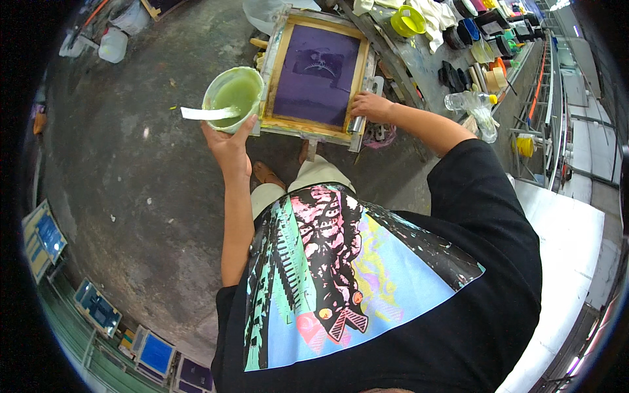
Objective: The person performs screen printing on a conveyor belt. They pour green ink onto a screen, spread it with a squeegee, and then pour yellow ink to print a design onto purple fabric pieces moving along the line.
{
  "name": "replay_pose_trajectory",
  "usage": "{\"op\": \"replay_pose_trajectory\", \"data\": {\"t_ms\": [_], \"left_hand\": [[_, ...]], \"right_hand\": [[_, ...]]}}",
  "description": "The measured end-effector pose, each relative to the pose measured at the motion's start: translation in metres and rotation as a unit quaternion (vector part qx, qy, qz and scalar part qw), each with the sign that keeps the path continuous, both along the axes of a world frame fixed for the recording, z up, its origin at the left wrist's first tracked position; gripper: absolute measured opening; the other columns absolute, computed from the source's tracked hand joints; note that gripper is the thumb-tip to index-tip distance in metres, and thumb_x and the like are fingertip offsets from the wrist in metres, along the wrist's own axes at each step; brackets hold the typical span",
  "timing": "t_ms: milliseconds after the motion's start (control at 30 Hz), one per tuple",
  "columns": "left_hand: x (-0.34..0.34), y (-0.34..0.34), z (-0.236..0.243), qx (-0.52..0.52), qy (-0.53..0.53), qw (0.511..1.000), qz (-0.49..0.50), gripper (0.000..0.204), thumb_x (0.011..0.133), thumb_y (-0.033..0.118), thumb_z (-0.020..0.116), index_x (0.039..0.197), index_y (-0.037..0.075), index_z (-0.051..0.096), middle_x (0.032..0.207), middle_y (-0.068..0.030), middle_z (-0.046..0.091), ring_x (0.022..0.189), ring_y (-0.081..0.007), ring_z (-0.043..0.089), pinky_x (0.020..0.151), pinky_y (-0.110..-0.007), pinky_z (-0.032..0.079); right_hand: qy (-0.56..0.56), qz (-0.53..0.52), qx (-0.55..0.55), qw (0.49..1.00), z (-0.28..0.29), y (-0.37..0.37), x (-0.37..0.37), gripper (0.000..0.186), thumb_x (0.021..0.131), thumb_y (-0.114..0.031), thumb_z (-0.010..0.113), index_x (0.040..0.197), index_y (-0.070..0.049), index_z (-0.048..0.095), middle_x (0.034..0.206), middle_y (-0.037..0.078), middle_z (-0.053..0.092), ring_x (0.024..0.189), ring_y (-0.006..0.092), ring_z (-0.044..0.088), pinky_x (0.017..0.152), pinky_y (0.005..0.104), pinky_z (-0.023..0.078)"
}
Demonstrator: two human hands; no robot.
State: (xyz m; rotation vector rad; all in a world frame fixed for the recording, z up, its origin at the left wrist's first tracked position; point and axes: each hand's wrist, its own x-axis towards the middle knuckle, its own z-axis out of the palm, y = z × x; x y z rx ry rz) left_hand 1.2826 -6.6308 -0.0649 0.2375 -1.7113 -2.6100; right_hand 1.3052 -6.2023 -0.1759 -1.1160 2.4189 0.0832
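My left hand (228, 141) grips a pale plastic tub (250, 88) of green liquid from below, left of the screen. A white flat stick (198, 114) rests across the tub, its right end in the liquid. A screen (313, 82) with a yellowish frame and purple mesh, showing a small pale design, stands tilted in front of me. My right hand (370, 106) is closed on a silver metal bar (356, 124) at the screen's lower right edge.
A cluttered worktable (419, 72) at the upper right holds a yellow-green container (407, 21), cloths, pots and a plastic bottle (462, 102). White jugs (113, 46) stand on the concrete floor (131, 183) at upper left. Other screens (156, 354) lean at lower left.
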Motion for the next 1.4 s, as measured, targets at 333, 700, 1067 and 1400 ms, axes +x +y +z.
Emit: {"op": "replay_pose_trajectory", "data": {"t_ms": [333,700,1067,1400], "left_hand": [[0.016,0.0,-0.057,-0.114,-0.032,0.991,-0.056,0.077,0.074,-0.007,0.084,0.14,0.001,0.045,0.132,-0.0107,0.06,0.121,-0.0217,0.061,0.104,-0.035,0.05],[0.056,0.015,-0.17,-0.198,-0.103,0.962,-0.155,0.093,0.062,0.006,0.092,0.143,0.0,0.048,0.13,-0.0107,0.062,0.123,-0.0231,0.059,0.105,-0.036,0.047],[-0.01,0.082,-0.109,-0.014,-0.08,0.949,-0.304,0.097,0.064,-0.008,0.088,0.148,0.005,0.04,0.136,-0.0085,0.06,0.124,-0.0223,0.061,0.103,-0.037,0.055],[-0.026,0.084,-0.027,0.062,-0.112,0.964,-0.233,0.086,0.065,0.0,0.093,0.139,0.009,0.05,0.129,-0.0058,0.063,0.119,-0.0203,0.062,0.097,-0.035,0.057]], "right_hand": [[-0.11,0.009,0.285,0.952,-0.062,-0.109,-0.08,0.026,0.073,-0.016,0.074,0.098,-0.014,0.08,0.107,0.009,0.077,0.104,0.0288,0.072,0.087,0.0456,0.055],[-0.342,-0.005,0.342,0.875,-0.037,-0.112,-0.164,0.043,0.055,-0.004,0.072,0.098,-0.003,0.075,0.095,0.019,0.074,0.089,0.0336,0.07,0.076,0.0488,0.054],[-0.013,-0.386,-0.183,0.904,0.186,-0.089,-0.046,0.035,0.074,-0.003,0.062,0.107,-0.007,0.073,0.087,0.015,0.07,0.086,0.0366,0.067,0.081,0.0438,0.053],[0.323,-0.392,-0.319,0.8,0.194,-0.182,0.045,0.042,0.077,0.005,0.065,0.113,-0.012,0.075,0.115,0.007,0.071,0.109,0.0297,0.064,0.095,0.0413,0.046]]}}
